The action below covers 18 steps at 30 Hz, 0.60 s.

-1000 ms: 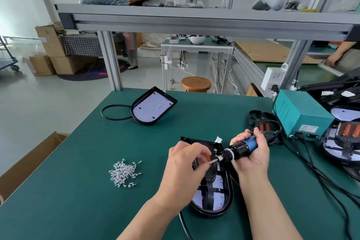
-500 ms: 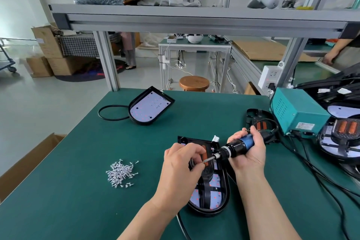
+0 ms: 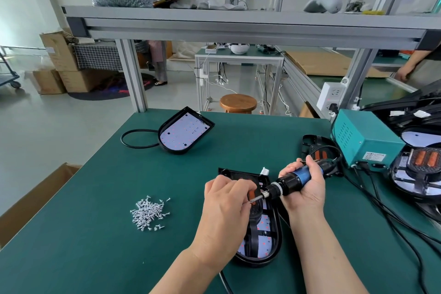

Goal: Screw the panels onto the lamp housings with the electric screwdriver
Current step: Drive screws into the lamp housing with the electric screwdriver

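Note:
A black lamp housing point(image 3: 265, 241) with a white LED panel inside lies on the green table point(image 3: 95, 234) in front of me. My right hand point(image 3: 304, 188) grips the blue-and-black electric screwdriver point(image 3: 290, 182), held nearly level, its bit pointing left. My left hand point(image 3: 226, 200) is over the housing, fingertips pinching a small screw at the bit's tip. A pile of silver screws point(image 3: 148, 213) lies to the left. A second housing point(image 3: 185, 130) with its panel and a looped cable sits at the back.
A teal power box point(image 3: 365, 141) stands at the right with cables running over the table. More lamp housings point(image 3: 420, 164) are stacked at the far right. A cardboard box point(image 3: 31, 198) sits below the left table edge. An aluminium shelf point(image 3: 238, 24) spans overhead.
The hands and screwdriver stay together over the housing; the left fingertips have closed in on the bit's tip. The view has shifted slightly.

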Available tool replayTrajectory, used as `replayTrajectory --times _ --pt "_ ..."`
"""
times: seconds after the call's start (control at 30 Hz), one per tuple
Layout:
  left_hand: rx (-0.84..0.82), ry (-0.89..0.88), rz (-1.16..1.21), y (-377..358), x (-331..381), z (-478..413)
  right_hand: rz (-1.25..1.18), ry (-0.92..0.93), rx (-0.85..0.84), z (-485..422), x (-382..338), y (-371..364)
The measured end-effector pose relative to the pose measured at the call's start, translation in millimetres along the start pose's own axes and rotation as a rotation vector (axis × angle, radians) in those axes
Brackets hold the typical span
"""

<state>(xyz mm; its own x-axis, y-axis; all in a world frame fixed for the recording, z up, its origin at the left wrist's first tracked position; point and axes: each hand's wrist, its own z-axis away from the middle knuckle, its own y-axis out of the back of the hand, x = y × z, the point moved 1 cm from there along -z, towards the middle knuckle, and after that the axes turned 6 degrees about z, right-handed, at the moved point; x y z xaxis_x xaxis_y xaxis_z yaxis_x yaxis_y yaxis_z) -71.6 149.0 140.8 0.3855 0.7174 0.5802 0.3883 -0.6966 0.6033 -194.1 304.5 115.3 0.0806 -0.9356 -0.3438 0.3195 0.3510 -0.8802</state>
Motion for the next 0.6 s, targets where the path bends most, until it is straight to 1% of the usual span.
replayTrajectory --times 0.17,0.33,0.5,0.6 --pt "0.007 0.048 0.020 -1.3 -1.3 1.6 0.013 -0.003 0.000 -0.3 0.3 0.7" --pt "0.037 0.049 -0.001 -3.2 -1.4 1.1 0.022 -0.004 0.003 -1.0 0.4 0.2" --pt "0.047 -0.069 -0.067 -5.5 2.6 2.5 0.042 0.009 0.011 0.8 1.4 -2.4" --pt "0.032 -0.074 -0.079 -5.1 5.2 -0.9 0.035 0.012 0.022 2.4 3.0 -2.1"
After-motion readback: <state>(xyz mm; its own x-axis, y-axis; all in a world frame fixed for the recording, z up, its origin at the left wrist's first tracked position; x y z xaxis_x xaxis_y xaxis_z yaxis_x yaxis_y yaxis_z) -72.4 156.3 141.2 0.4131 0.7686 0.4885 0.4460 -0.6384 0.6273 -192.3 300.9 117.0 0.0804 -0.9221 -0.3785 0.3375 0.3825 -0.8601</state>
